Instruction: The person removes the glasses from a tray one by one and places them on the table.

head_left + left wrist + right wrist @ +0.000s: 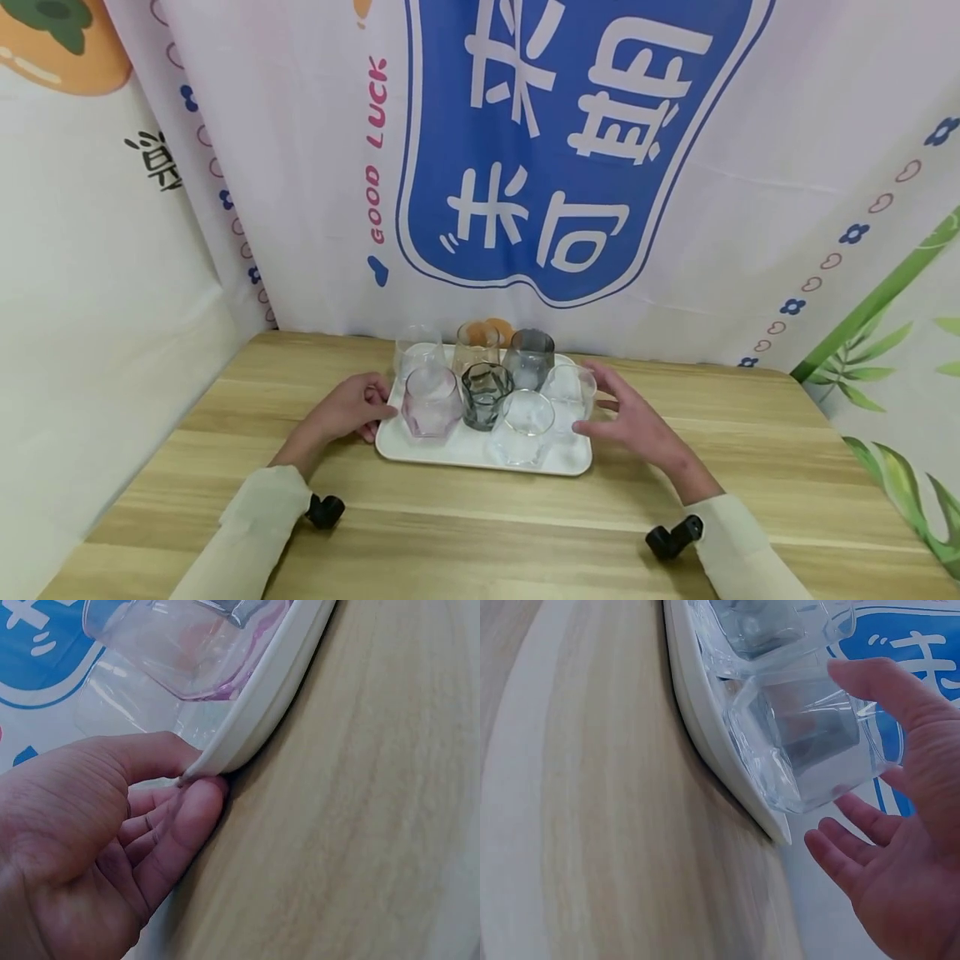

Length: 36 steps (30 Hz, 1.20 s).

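Note:
A white tray (pixel 450 451) lies on the table and carries several drinking glasses. My left hand (pixel 352 407) pinches the tray's left end; in the left wrist view its thumb rests on the rim and its fingers are curled below. At the tray's right end my right hand (pixel 633 421) is spread around a clear glass (pixel 568 387), thumb and fingers to either side. The right wrist view shows this glass (pixel 810 742) standing near the thumb, several fingers held apart from it. Whether the index finger touches it is hidden.
Beside the clear glass stands another clear glass (pixel 523 433). A pink glass (pixel 432 408) and a dark faceted glass (pixel 486 396) share the front; amber (pixel 477 346), grey (pixel 529 358) and clear (pixel 418 354) ones stand behind. A printed cloth (pixel 315 208) hangs at the wooden table's (pixel 480 533) back edge.

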### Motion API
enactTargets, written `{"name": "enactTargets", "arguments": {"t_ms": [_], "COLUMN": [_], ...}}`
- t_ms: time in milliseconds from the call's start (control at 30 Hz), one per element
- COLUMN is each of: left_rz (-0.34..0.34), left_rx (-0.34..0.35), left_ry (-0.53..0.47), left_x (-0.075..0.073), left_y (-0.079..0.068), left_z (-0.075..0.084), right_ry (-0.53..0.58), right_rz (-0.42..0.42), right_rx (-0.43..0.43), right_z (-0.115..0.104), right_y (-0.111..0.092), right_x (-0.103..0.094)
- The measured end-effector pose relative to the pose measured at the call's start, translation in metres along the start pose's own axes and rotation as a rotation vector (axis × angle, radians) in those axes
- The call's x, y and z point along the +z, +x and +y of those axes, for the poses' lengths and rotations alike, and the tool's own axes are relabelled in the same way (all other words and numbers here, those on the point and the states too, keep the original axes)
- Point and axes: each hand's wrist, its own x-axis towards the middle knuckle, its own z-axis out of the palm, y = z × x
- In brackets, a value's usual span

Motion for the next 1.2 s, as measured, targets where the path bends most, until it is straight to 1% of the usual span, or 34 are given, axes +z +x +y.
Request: {"name": "enactTargets", "arguments": {"t_ms": [133,267,500,800,933,1200], "left_rz": [-0.004,0.002,0.006,0.01,0.013,0.016], "left_rx": [0.007,0.027,0.043,0.075,0.076,0.077], "left_ry": [-0.045,-0.06,-0.072,-0.054,-0.053,-0.104], "left_x": [-0.001,0.0,0.001,0.003,0.003,0.002], "left_y": [0.0,0.0,0.001,0.003,0.003,0.0], "left_z": [-0.003,-0.006,-0.012,-0.014,-0.014,-0.015], "right_ry": [0.044,0.051,-0.005,-0.037,-0.047,-0.066], "right_rz": [0.03,0.045,0.046,0.069,0.084,0.132], "right_rx": [0.016,0.042,0.065,0.09,0.089,0.101], "right_z": [-0.001,-0.002,-0.003,-0.004,-0.003,-0.003], "right_y": [0.003,0.007,0.014,0.015,0.015,0.017], "right_x": [0.004,0.01,0.018,0.022,0.023,0.027]}}
